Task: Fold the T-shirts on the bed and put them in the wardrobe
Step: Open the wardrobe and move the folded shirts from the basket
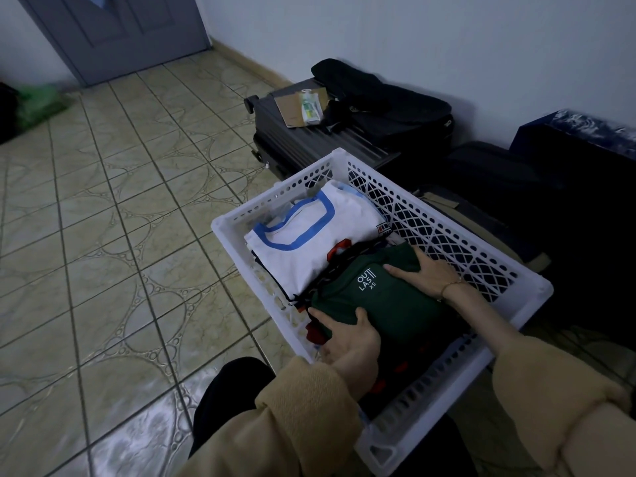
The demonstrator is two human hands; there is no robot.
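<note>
Tan sleeves [309, 418] fill the near edge of the view, one on each forearm, with a dark trouser leg [227, 397] showing between them and the tiled floor [103, 270].

Left hand [347, 342]: at the near-left corner of the folded green T-shirt [385, 301]. Thumb lies on top of the fabric, the remaining fingers [318, 316] reach along and under the shirt's left edge, so the corner sits pinched between thumb and fingers.

Right hand [426, 273]: palm down on the far-right part of the green T-shirt, fingers straight and slightly spread, pressing flat on the cloth. Thin bracelet at the wrist.

Green T-shirt: folded into a compact rectangle, neck label with white print facing up, lying in the near half of the white perforated basket [481, 256]. It rests on top of other dark and red garments [315, 333], whose edges show under it at the left.

White T-shirt with blue collar trim [309, 242]: folded, in the far half of the same basket, just beside the green one, on its own stack.

Beyond the basket: grey suitcase [309, 139] lying flat by the wall, carrying a brown envelope [292, 108], a small tube [309, 110] and dark bags [378, 98]. Grey door [113, 32] at far left.
</note>
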